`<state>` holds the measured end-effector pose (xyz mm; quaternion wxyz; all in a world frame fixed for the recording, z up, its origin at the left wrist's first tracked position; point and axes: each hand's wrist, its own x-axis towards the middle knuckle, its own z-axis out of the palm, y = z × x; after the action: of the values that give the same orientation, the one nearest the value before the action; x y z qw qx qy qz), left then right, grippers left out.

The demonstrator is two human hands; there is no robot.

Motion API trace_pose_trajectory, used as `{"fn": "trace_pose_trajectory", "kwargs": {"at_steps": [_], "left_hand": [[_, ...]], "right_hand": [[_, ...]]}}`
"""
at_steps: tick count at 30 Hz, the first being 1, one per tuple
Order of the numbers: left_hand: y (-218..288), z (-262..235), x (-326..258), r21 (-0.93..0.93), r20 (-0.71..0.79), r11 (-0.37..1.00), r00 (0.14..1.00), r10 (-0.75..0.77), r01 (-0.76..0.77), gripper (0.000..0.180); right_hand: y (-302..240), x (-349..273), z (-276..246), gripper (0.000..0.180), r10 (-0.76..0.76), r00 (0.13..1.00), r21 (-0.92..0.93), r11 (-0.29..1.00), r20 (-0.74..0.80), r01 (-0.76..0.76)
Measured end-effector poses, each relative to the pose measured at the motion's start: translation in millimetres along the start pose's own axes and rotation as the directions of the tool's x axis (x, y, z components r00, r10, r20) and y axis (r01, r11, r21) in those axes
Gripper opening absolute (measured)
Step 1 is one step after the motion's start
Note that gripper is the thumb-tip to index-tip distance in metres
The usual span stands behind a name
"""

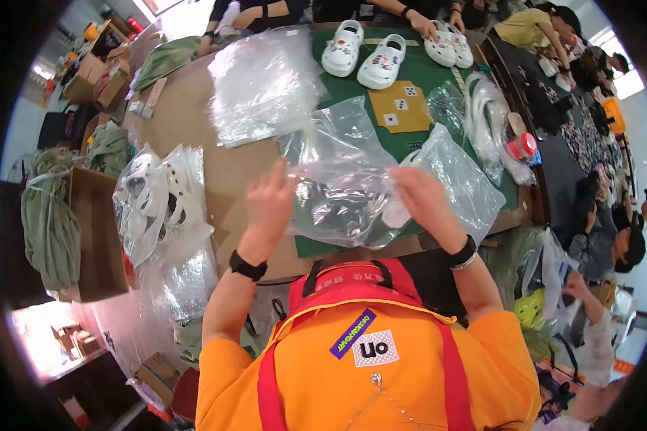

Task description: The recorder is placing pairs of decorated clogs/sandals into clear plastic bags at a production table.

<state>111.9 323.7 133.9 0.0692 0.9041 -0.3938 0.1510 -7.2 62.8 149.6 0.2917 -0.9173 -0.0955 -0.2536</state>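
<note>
Two hands pinching clear crinkly plastic bag: left hand, right hand grip opposite edges; light, floppy, slippery.

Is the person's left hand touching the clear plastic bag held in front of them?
Touching. The head view shows the left hand gripping the clear plastic bag's left edge, its fingers overlapping the film with no gap.

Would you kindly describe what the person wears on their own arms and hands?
Both forearms are bare, under short orange sleeves. The left hand has no glove; its wrist carries a black band. The right hand is also ungloved, with a black band beside a thin pale bracelet at the wrist.
</note>
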Motion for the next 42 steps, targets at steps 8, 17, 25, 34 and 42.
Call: {"fn": "trace_pose_trajectory", "kwargs": {"at_steps": [8, 17, 25, 34, 42], "left_hand": [[-8.0, 23.2, -6.4, -0.014, 0.198, 0.998, 0.978, 0.069, -0.068, 0.051], [-25.8, 77.5, -54.5, -0.083, 0.421, 0.995, 0.904, 0.079, -0.048, 0.053], [-3.4, 112.9, -85.5, -0.128, 0.603, 0.990, 0.788, 0.123, -0.057, 0.049], [-6.8, 144.3, -99.2, -0.141, 0.599, 0.987, 0.788, 0.142, -0.072, 0.039], [-5.0, 137.5, -97.3, -0.184, 0.622, 0.979, 0.761, 0.184, -0.085, 0.034]], "right_hand": [[-2.0, -64.5, 42.6, 0.038, -0.117, 0.966, -0.137, 0.979, 0.229, 0.151], [24.8, -82.8, 74.7, 0.031, 0.235, 0.823, -0.138, 0.972, 0.517, -0.190], [52.4, -109.4, 100.8, 0.051, 0.281, 0.756, -0.292, 0.948, 0.591, -0.124], [73.6, -133.0, 125.1, 0.060, 0.436, 0.744, -0.207, 0.899, 0.506, -0.386], [75.1, -138.9, 115.1, 0.034, 0.324, 0.673, 0.069, 0.871, 0.665, -0.487]]}}
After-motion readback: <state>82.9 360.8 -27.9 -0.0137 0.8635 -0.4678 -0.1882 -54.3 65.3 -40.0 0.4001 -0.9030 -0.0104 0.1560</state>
